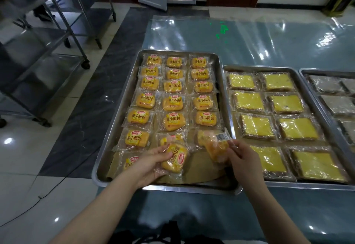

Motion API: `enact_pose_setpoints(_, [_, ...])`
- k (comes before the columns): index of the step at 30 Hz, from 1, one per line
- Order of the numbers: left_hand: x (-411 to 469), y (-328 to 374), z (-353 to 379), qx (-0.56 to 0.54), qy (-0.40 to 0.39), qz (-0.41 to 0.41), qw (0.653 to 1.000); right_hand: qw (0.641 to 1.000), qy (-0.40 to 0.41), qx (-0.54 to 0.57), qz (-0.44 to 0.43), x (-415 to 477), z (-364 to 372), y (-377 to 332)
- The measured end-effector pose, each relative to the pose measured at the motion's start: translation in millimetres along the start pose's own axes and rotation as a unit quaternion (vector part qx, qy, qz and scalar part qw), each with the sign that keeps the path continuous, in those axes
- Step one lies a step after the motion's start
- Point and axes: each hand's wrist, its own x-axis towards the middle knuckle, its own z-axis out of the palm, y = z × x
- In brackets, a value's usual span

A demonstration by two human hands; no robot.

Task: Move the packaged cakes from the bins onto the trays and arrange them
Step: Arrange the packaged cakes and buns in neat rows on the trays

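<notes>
A steel tray in front of me holds several wrapped orange cakes in three columns. My left hand grips one wrapped orange cake label up over the tray's near middle. My right hand pinches another wrapped cake, tilted with its barcode side up, over the near right corner of the tray. The tray's near right part shows bare brown paper.
A second steel tray to the right carries several wrapped yellow square cakes. A third tray at the far right holds grey wrapped squares. Clear plastic sheet covers the table. Steel wheeled racks stand on the tiled floor at left.
</notes>
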Motion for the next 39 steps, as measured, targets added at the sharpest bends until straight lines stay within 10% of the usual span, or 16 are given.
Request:
enact_pose_setpoints(8, [-7.6,6.7,-17.3,-0.054,0.01,0.018,0.998,0.915,-0.023,-0.249,-0.315,-19.0,1.8,6.4])
enact_pose_setpoints(13, [-10.5,9.2,-17.6,-0.062,-0.002,0.026,0.998,0.872,-0.25,-0.369,-0.2,-16.5,3.0,19.5])
enact_pose_setpoints(18, [-9.8,13.1,-14.0,-0.056,-0.001,0.041,0.998,0.935,-0.136,-0.267,-0.189,-12.5,14.0,5.1])
enact_pose_setpoints(27, [-10.1,18.7,-12.5,-0.033,0.031,0.048,0.998,0.866,-0.231,-0.407,-0.178,-5.1,22.8,9.7])
enact_pose_setpoints(35, [-9.8,20.7,-22.0,0.029,0.062,0.067,0.995,0.982,0.043,-0.184,0.0,-6.0,17.3,-0.8])
enact_pose_setpoints(39, [-6.6,18.4,-24.0,-0.006,0.083,0.071,0.994,0.977,0.02,-0.207,0.035,-7.8,13.2,0.1])
